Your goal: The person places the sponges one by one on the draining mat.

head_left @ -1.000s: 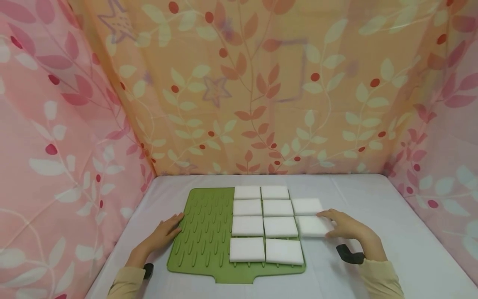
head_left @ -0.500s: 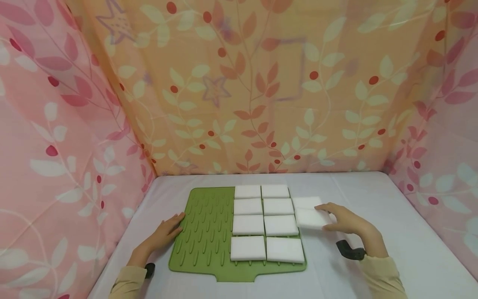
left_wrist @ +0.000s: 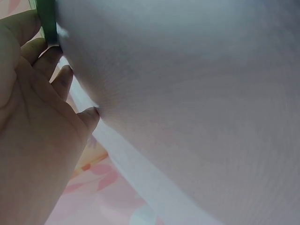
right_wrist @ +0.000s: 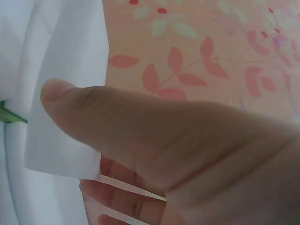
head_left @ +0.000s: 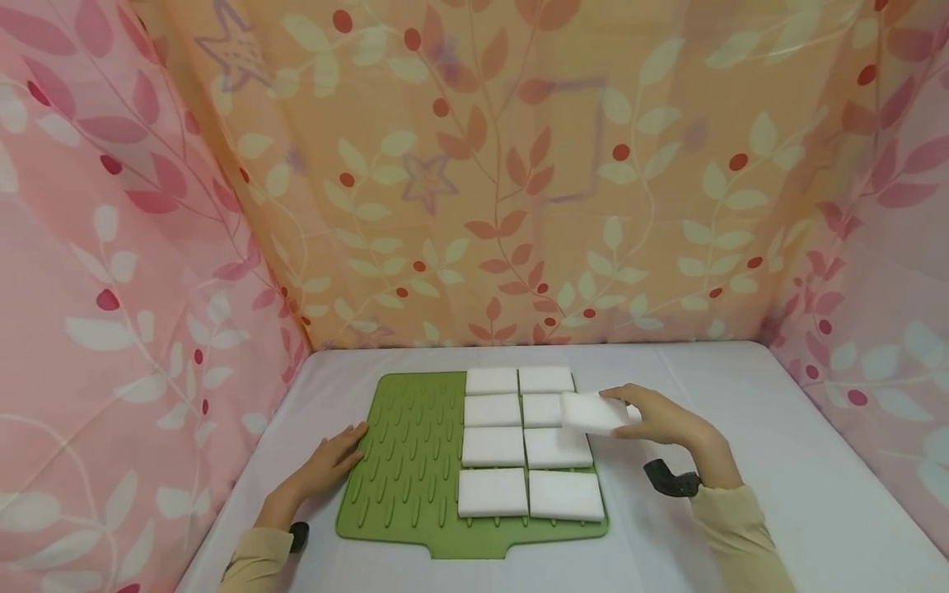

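Observation:
My right hand [head_left: 663, 418] pinches a white sponge block [head_left: 591, 413] between thumb and fingers. The block is raised over the right edge of the green ridged mat [head_left: 404, 461], partly covering a sponge lying there. In the right wrist view the thumb lies across the face of the held sponge [right_wrist: 70, 136], with fingers on its other side. My left hand [head_left: 324, 465] touches the mat's left edge, its fingers extended. The left wrist view shows these fingertips beside the green edge [left_wrist: 48, 21]. Two columns of white sponges [head_left: 493, 492] lie on the mat's right half.
A small bit of white shows between the right-hand fingers, probably another sponge on the table, mostly hidden. The white-covered table [head_left: 801, 478] reaches to hanging floral cloth [head_left: 474, 206] at the back and both sides. The mat's left half shows bare ridges.
The right hand has lifted the nearer of two sponges from the table right of the mat and carried it left and away from me, over the mat's edge. The left hand has stayed put.

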`<state>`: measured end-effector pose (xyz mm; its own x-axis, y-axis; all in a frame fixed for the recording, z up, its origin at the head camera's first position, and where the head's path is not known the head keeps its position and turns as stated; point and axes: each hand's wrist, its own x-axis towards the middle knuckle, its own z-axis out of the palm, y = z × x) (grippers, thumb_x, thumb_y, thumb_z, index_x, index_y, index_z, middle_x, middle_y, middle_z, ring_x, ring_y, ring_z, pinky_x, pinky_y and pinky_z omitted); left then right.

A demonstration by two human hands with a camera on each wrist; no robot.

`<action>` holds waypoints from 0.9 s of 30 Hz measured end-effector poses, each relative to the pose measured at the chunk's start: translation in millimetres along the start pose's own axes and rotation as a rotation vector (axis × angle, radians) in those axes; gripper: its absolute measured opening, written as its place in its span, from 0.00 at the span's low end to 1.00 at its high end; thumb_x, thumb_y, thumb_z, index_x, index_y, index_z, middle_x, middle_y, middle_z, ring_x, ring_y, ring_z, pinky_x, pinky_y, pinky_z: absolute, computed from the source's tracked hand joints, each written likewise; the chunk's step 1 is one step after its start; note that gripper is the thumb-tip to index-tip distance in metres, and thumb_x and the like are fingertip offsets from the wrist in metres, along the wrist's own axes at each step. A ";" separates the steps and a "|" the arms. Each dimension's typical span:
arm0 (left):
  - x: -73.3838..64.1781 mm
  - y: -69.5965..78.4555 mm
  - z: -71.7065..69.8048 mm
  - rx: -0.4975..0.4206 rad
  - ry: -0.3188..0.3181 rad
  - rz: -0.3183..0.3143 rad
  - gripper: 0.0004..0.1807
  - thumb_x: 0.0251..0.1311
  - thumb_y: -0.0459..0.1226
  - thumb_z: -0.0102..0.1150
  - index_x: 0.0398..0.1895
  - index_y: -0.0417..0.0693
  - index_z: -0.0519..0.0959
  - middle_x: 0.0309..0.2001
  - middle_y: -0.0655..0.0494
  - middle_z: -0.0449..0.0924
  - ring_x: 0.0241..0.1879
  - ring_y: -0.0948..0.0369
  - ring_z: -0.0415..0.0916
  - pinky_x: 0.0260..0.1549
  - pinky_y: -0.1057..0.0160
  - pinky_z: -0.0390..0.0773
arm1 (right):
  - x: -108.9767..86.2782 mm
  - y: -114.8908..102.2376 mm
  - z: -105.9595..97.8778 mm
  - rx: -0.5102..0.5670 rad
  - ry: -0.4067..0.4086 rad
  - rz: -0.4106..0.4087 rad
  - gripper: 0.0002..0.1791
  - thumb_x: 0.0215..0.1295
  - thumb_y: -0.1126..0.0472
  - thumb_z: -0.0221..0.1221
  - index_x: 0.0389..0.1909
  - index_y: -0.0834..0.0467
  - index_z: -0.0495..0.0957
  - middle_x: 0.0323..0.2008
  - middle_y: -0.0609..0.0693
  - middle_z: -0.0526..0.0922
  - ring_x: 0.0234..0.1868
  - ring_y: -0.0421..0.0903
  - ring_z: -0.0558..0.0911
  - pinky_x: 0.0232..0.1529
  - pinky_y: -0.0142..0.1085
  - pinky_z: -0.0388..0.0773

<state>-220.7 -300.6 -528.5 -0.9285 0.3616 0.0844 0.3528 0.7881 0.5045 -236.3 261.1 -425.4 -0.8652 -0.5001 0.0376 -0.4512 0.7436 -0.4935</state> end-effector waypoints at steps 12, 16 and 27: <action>-0.4 -2.9 1.8 0.008 0.005 0.012 0.29 0.66 0.37 0.49 0.68 0.36 0.57 0.66 0.37 0.59 0.66 0.39 0.53 0.56 0.27 0.44 | 22.4 -20.7 13.3 0.001 -0.026 -0.082 0.34 0.55 0.52 0.65 0.60 0.65 0.69 0.52 0.61 0.74 0.54 0.59 0.73 0.52 0.53 0.70; -1.0 -1.9 1.6 0.000 0.004 0.011 0.29 0.66 0.37 0.49 0.68 0.36 0.58 0.66 0.37 0.59 0.66 0.39 0.53 0.56 0.27 0.44 | 29.4 -27.3 19.5 -0.020 -0.031 -0.087 0.34 0.56 0.50 0.64 0.60 0.63 0.69 0.51 0.60 0.74 0.53 0.57 0.73 0.52 0.53 0.70; -0.6 1.1 -0.4 -0.006 -0.017 -0.011 0.29 0.67 0.37 0.48 0.68 0.37 0.57 0.67 0.37 0.58 0.67 0.40 0.52 0.58 0.28 0.42 | 53.3 -48.5 30.4 -0.020 -0.018 -0.117 0.34 0.56 0.50 0.64 0.62 0.62 0.68 0.54 0.60 0.74 0.56 0.58 0.72 0.56 0.53 0.68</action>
<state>-219.8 -300.2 -527.7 -0.9301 0.3616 0.0646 0.3421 0.7888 0.5107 -253.9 184.9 -425.9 -0.8022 -0.5919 0.0781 -0.5534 0.6880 -0.4696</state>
